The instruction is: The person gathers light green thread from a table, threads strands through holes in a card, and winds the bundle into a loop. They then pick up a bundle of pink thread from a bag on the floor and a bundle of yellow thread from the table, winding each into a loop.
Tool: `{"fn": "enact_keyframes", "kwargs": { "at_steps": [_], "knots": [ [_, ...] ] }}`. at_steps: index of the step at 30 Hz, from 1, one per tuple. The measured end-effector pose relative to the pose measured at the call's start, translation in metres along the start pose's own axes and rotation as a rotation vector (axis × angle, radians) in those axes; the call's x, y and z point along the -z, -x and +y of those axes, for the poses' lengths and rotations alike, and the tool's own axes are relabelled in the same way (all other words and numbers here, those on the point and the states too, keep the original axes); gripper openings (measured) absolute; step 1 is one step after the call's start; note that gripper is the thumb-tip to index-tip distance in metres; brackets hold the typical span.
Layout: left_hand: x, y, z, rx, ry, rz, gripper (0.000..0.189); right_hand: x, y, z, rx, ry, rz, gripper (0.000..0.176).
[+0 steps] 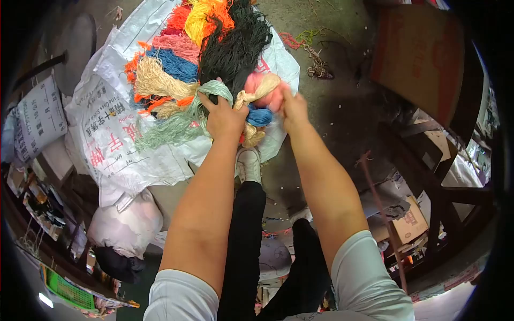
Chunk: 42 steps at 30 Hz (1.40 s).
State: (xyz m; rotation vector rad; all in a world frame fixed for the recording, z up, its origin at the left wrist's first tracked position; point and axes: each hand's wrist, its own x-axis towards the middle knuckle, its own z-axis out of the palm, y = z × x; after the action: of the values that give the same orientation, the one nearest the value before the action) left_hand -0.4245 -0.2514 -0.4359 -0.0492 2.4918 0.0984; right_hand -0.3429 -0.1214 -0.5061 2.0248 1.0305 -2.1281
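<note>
On a white printed sack [110, 125] lie loose yarn hanks in many colours. My left hand [225, 116] is around part of a pale green yarn hank [215, 90], which loops over its fingers; the fingertips are partly hidden. My right hand [294, 109], slightly blurred, is closed at the edge of a pink yarn hank [274, 99]. Between my hands are a cream twisted hank [249, 97] and a blue hank [260, 117]. Just beyond them spreads a large black hank [230, 51].
Beige yarn [160, 77], blue yarn [174, 63] and yellow-orange yarn [206, 21] lie on the sack's far left. Loose thread scraps [319, 67] are on the floor. A cardboard box [417, 59] stands at right, a stuffed white bag [126, 224] at left. My shoe [249, 165] is close to the hanks.
</note>
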Motion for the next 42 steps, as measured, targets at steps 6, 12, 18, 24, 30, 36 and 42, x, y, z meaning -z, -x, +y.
{"fn": "enact_keyframes", "kwargs": {
  "at_steps": [6,12,18,24,30,36,42],
  "knots": [
    [0.002,-0.001,0.004,0.004,0.031,-0.006,0.086,-0.057,0.007,-0.110,0.506,-0.046,-0.206,0.004],
    [0.002,-0.009,0.001,0.057,0.005,-0.095,0.057,-0.075,0.051,-0.244,0.611,-0.220,-0.416,0.007],
    [0.014,-0.028,-0.042,-0.199,0.339,-0.152,0.059,-0.100,0.252,-0.335,0.776,-0.242,-0.267,0.011],
    [0.115,0.051,-0.140,0.172,0.800,-0.517,0.033,-0.056,0.412,-0.395,0.588,-0.295,-0.500,0.019],
    [0.274,0.176,-0.228,0.296,1.085,-0.534,0.021,-0.030,0.564,-0.503,0.377,-0.526,-0.431,0.034],
    [0.363,0.267,-0.252,0.414,1.253,-0.303,0.024,-0.011,0.628,-0.582,0.467,-0.480,-0.594,0.030],
    [0.428,0.341,-0.192,0.210,1.416,-0.192,0.024,0.086,0.678,-0.593,0.583,-0.491,-0.577,0.007]
  ]
}}
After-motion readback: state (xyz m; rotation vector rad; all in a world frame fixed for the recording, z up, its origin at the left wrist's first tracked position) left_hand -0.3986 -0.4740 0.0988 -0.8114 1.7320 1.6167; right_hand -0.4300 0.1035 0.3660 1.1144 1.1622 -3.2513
